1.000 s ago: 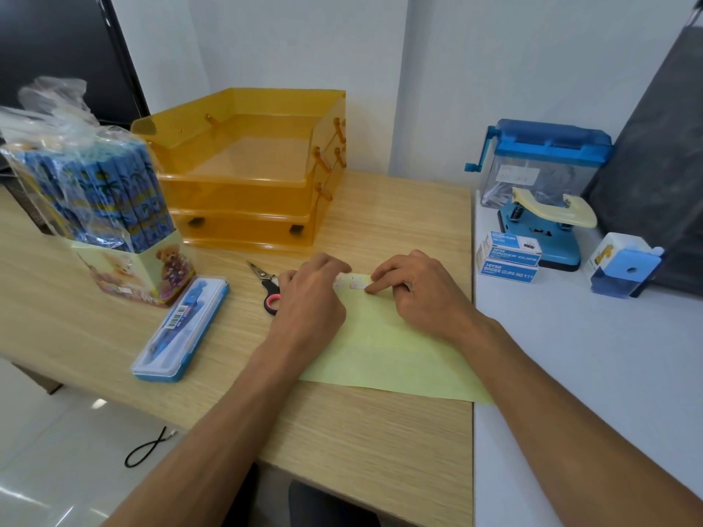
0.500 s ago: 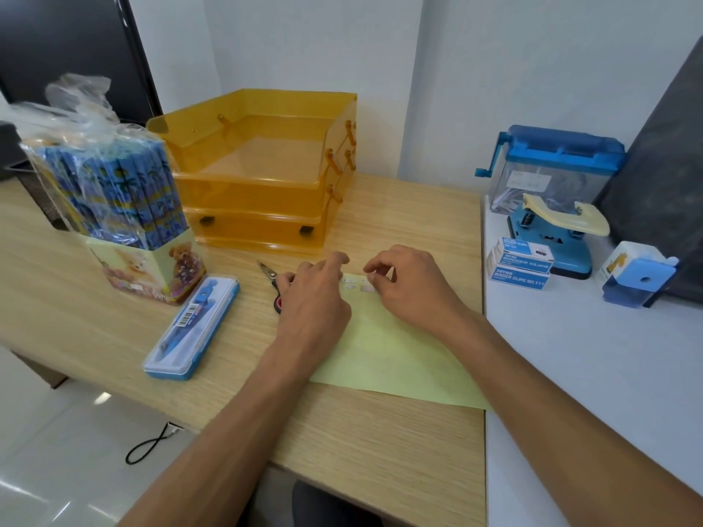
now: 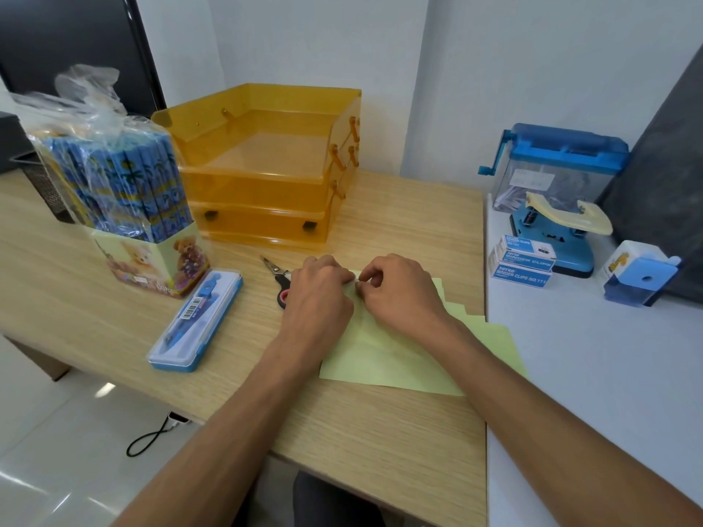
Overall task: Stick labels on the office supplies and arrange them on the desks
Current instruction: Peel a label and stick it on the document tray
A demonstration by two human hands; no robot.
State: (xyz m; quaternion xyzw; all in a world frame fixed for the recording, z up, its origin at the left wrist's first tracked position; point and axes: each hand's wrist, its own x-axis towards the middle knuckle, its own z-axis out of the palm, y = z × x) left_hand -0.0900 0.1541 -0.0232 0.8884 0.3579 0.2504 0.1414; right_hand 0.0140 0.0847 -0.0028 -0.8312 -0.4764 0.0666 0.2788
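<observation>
Closer together than before, left hand (image 3: 318, 298) and right hand (image 3: 401, 294) both curl their fingers, pinching the far edge of the label sheet (image 3: 384, 359).

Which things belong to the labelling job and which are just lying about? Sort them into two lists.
In the job: label sheet, left hand and right hand at its top edge, scissors, pencil pack, pen case, clip boxes, sharpener, punch, shredder, orange trays.

Lying about: floor cable, mesh basket, dark board.
</observation>
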